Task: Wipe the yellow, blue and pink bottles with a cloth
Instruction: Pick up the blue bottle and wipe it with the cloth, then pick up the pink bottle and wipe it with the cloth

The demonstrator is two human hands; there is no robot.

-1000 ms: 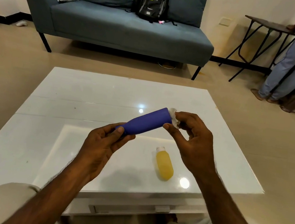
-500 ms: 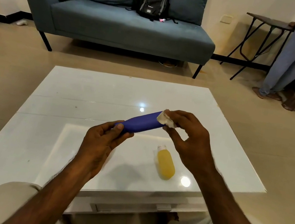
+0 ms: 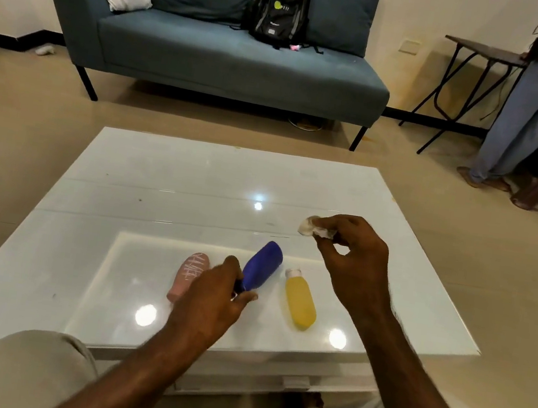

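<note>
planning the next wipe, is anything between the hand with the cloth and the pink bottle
Yes. The dark blue cylindrical bottle and the left hand gripping its near end lie between the raised right hand, which pinches the crumpled white cloth, and the pink tapered bottle.

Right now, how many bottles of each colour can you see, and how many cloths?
Pink bottle: 1
Blue bottle: 1
Yellow bottle: 1
Cloth: 1
Total: 4 things, 3 of them bottles.
</note>
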